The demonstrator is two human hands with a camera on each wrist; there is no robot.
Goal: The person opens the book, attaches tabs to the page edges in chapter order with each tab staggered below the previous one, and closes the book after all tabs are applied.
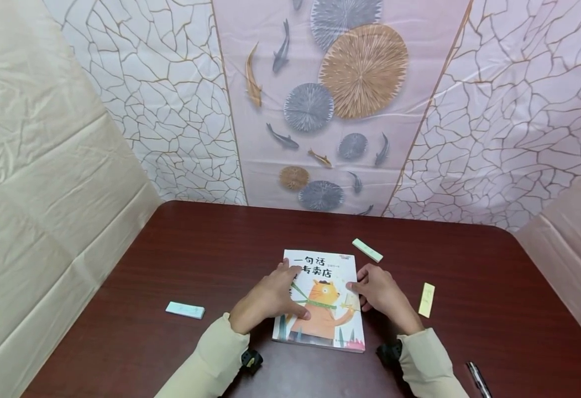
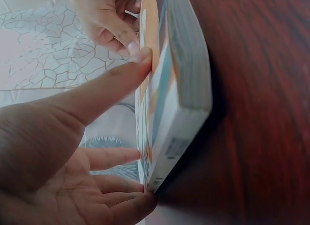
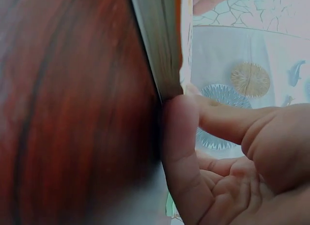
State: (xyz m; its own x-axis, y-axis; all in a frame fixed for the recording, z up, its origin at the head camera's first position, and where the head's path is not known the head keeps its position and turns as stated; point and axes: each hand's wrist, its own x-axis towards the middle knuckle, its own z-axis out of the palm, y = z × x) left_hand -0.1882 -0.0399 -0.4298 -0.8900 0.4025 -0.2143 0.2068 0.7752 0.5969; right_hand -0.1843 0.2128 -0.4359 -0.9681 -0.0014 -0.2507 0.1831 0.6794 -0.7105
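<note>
The book (image 1: 324, 304) is lying cover up about midway between the worktop's (image 1: 210, 254) left and right edges, well in from its far edge. The left hand (image 1: 272, 293) is reaching over the book's left side — its grip is standing wide, thumb and fingers well apart. The thumb is resting on the cover, and the fingertips are touching along the left edge of the book without closing round it.

The right hand (image 1: 382, 290) is pinching the book's right edge: its thumb is pressing on the cover while a finger is meeting the page edges, so this grip is nearly together, with only the book's edge coming between.

A pale green sticky strip (image 1: 367, 250) is lying just beyond the book's far right corner, toward the worktop's far edge. A yellow sticky strip (image 1: 427, 300) is lying to the right of the right hand, and a light blue one (image 1: 185, 310) is sitting out toward the left edge. A pen (image 1: 479, 380) is lying beside the right sleeve (image 1: 429, 362) — its near end is running out of view.
</note>
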